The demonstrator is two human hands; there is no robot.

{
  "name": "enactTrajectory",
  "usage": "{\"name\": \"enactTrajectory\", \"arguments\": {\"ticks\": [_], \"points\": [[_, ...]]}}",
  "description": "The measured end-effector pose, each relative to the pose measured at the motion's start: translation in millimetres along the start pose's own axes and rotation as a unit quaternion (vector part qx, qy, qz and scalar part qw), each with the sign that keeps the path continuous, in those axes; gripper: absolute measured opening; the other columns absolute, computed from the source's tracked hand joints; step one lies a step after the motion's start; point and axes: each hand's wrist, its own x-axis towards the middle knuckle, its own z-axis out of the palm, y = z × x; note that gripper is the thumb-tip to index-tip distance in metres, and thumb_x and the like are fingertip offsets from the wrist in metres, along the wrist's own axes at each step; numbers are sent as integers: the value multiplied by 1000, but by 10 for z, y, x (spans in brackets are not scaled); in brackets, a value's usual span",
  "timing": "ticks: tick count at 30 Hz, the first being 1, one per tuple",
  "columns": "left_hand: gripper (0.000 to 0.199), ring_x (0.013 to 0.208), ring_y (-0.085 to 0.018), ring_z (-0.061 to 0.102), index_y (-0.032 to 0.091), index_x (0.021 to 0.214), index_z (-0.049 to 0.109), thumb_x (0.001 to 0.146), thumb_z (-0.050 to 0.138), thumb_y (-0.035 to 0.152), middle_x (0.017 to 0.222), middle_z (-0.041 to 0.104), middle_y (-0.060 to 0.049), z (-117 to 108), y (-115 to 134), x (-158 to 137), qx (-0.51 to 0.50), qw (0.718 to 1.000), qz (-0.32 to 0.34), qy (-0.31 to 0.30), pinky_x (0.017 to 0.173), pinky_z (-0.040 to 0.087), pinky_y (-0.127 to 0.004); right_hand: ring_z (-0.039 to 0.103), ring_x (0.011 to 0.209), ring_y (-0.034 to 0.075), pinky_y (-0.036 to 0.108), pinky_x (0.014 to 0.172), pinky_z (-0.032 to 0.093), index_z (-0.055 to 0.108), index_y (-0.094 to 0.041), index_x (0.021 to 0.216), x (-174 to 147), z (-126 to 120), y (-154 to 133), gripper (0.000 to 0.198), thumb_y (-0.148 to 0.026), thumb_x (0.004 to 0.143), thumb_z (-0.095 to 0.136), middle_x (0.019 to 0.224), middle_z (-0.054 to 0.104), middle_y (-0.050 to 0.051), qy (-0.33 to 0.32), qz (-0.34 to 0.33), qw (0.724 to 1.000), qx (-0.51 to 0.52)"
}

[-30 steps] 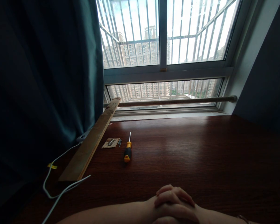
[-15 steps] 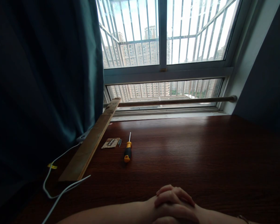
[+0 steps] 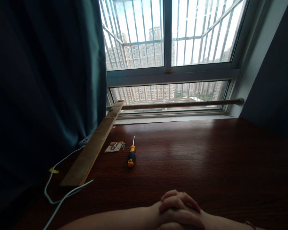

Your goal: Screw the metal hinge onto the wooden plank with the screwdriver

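My left hand (image 3: 189, 202) and my right hand (image 3: 179, 215) are clasped at the bottom edge of the view, resting on the desk with fingers folded over each other. No object shows between them; their lower parts are cut off. Beyond them, a screwdriver (image 3: 131, 156) with a yellow and black handle lies with its shaft toward the window. Left of it are several small dark screws (image 3: 123, 146) beside a small brown card or packet (image 3: 113, 147). A long wooden board (image 3: 93, 147) slants along the left side, its far end at the window rail. Neither hand touches these things.
A white cable (image 3: 46, 188) with a yellow tag (image 3: 53, 171) curls near the board's close end. A dark blue curtain (image 3: 62, 80) hangs at left. The dark red-brown desk (image 3: 194, 153) reaches to the barred window (image 3: 168, 38), with a horizontal rail (image 3: 182, 104) across it.
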Motion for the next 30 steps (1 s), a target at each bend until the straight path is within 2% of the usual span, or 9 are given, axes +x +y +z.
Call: {"name": "enactTrajectory", "arguments": {"ticks": [5, 8, 13, 16, 20, 24, 27, 30], "points": [[30, 126, -30, 32, 29, 104, 63, 87, 39, 34, 101, 56, -4, 28, -13, -4, 23, 999, -5, 28, 82, 52, -30, 65, 76, 8, 18, 78, 53, 61, -45, 100, -67, -49, -5, 42, -9, 87, 42, 69, 66, -10, -28, 15, 999, -21], [33, 131, -32, 23, 28, 104, 64, 89, 35, 32, 100, 55, -5, 31, -14, -10, 23, 1000, 5, 20, 79, 53, -28, 65, 74, 7, 15, 75, 52, 62, -43, 100, -95, -106, -50, 40, -10, 86, 45, 69, 65, -10, -28, 21, 999, -35], [31, 119, -26, 43, 29, 102, 64, 89, 36, 30, 97, 55, -3, 14, -8, -7, 15, 1000, 6, 9, 71, 54, -22, 63, 87, 6, 19, 80, 49, 60, -42, 106, -97, -160, -108, 35, -16, 88, 44, 90, 66, -9, -34, 8, 997, -62], [30, 117, -25, 45, 29, 101, 64, 89, 36, 30, 98, 56, -3, -1, -5, 0, 14, 1000, 4, 4, 75, 53, -24, 60, 98, 10, 21, 86, 49, 59, -47, 105, -64, -142, -89, 36, -19, 84, 52, 100, 64, -10, -45, -10, 996, -79], [25, 117, -26, 45, 30, 97, 65, 87, 42, 30, 100, 57, -1, -11, -7, 9, 41, 999, -1, 17, 82, 52, -29, 58, 103, 14, 23, 90, 49, 57, -50, 105, 5, -37, -27, 39, -21, 79, 59, 99, 65, -11, -51, -25, 995, -87], [25, 127, -29, 32, 30, 98, 64, 87, 41, 30, 103, 56, -1, 4, -3, 5, 61, 998, 3, 30, 86, 50, -32, 61, 98, 15, 26, 89, 51, 57, -50, 104, 43, 60, 31, 35, -27, 78, 61, 94, 66, -10, -55, -38, 994, -87], [28, 132, -30, 24, 31, 99, 63, 89, 37, 29, 105, 57, 0, 18, 3, 2, 69, 997, 2, 29, 90, 48, -35, 63, 92, 12, 21, 84, 52, 59, -49, 102, 24, 35, 40, 34, -22, 82, 56, 87, 66, -10, -59, -22, 995, -75], [27, 130, -30, 29, 31, 98, 63, 88, 38, 29, 104, 57, 0, 20, 6, 6, 66, 997, 0, 33, 91, 48, -35, 63, 89, 9, 19, 83, 51, 60, -46, 103, -22, -56, 4, 37, -15, 86, 49, 85, 67, -10, -52, -6, 996, -76]]}}
